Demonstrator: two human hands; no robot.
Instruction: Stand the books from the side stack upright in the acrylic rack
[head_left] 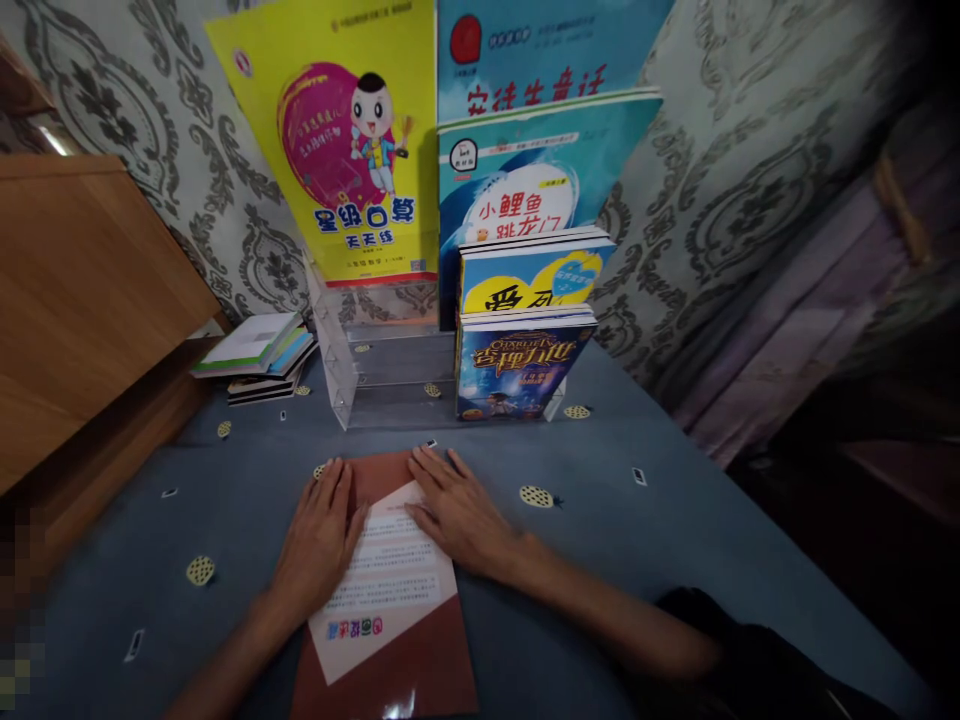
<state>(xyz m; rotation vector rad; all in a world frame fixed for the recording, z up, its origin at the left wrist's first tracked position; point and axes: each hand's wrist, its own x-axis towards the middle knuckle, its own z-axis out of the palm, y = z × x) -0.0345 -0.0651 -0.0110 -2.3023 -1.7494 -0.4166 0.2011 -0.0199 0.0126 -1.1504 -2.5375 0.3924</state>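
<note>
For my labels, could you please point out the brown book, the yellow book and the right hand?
Brown book (391, 575), head view: white printed panel
Yellow book (330, 145), head view: front cover
Right hand (466, 512), head view: its back

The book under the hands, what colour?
The book is brownish red with a white middle, best in the head view.

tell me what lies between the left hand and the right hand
The brown book, its slanted pale text panel showing, lies between the left hand and the right hand; the head view shows this.
</note>
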